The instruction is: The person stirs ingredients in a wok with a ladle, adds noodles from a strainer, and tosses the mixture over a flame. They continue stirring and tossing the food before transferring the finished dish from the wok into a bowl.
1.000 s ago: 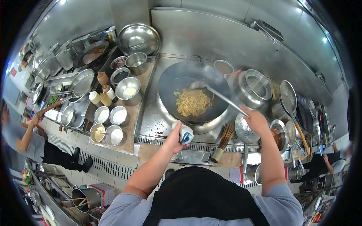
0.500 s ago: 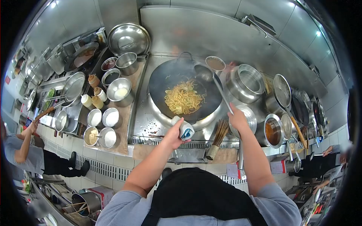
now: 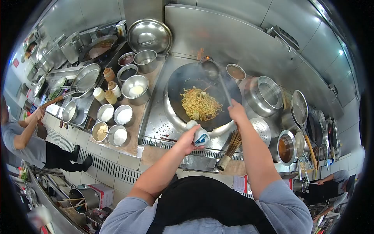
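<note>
A black wok (image 3: 177, 102) sits on the stove with a heap of yellow noodles (image 3: 200, 104) inside it. My left hand (image 3: 189, 140) is closed on a folded white and blue cloth (image 3: 201, 137) at the wok's near rim; whether a handle lies under the cloth is hidden. In my right hand (image 3: 237, 112) is the long handle of a metal ladle (image 3: 210, 70). The ladle's bowl is at the far side of the wok, beyond the noodles. Small orange flames (image 3: 200, 54) show behind that far rim.
Left of the stove stand bowls of white powder (image 3: 124, 115) and squeeze bottles (image 3: 99, 94). A bamboo brush (image 3: 229, 151) lies at the front edge, with a perforated skimmer (image 3: 260, 132) and a sauce pot (image 3: 286, 150) to its right. Another person (image 3: 29, 130) works at far left.
The whole view has shifted, so the stove sits further right. My right hand and ladle have moved forward towards the wok's far rim. Flames now show there. The cloth stays in my left hand.
</note>
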{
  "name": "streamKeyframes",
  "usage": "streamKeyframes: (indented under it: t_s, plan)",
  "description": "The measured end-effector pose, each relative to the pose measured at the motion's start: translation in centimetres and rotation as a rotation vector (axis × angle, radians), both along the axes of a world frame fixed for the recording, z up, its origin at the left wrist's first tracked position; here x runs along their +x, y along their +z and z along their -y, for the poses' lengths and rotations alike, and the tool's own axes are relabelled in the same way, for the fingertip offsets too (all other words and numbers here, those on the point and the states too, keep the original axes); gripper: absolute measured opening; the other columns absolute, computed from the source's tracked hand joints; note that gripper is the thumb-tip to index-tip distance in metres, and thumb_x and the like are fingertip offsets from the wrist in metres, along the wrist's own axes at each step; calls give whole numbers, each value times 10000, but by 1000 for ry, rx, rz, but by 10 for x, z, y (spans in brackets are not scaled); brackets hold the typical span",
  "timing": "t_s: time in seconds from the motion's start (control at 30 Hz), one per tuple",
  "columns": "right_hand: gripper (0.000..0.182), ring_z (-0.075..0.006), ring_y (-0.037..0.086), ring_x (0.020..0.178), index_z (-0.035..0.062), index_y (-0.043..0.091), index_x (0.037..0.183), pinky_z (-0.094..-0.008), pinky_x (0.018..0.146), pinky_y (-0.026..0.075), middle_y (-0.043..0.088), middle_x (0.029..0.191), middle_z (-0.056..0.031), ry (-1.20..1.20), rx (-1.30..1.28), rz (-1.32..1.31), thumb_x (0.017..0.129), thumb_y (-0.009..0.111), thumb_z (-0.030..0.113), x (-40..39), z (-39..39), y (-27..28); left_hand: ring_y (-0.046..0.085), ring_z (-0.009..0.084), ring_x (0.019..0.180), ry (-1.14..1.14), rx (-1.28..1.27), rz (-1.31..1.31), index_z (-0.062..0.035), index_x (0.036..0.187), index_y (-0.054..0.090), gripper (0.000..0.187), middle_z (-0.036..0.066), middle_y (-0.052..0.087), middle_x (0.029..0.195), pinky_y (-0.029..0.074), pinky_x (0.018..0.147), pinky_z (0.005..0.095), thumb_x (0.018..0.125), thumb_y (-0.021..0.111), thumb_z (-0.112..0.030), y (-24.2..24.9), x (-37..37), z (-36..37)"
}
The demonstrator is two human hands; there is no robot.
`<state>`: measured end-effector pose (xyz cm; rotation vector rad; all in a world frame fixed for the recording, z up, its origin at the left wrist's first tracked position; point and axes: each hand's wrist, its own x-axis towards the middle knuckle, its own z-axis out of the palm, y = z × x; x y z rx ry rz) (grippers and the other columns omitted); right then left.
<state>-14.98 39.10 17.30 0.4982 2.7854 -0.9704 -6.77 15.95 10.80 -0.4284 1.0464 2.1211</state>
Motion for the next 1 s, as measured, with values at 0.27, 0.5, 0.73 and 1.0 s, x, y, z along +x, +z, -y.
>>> streamKeyframes:
  t_s: [0.27,0.5,0.73,1.0]
  plan:
    - [545,-328,617,877,312,371,1390,-426,766,495,614,999,-158,538,550,-28,880,531,210,68,-47,44,607,166,798,39,38,36,-145,1002,561,285,26,626,882,533,592,351,876,575,-399,-5,-10,-5]
    - [532,-381,613,784,325,387,1373,-475,710,493,627,888,-171,243,621,-128,875,536,210,185,-110,4,613,185,762,30,20,106,-124,971,576,248,40,628,873,535,563,340,872,593,-350,-9,-24,-8]
    - [507,-362,604,953,246,474,1332,-414,821,476,628,1067,-182,248,193,57,845,601,185,223,-91,65,570,189,636,226,-36,119,-130,891,537,68,50,588,736,393,426,347,867,489,-171,-31,8,-36]
    - [485,-347,571,1052,193,428,1363,-406,906,448,597,1172,-155,398,257,8,885,511,201,153,-55,39,575,193,623,113,29,127,-142,828,551,83,48,580,710,381,415,357,861,492,-191,-21,6,-18]
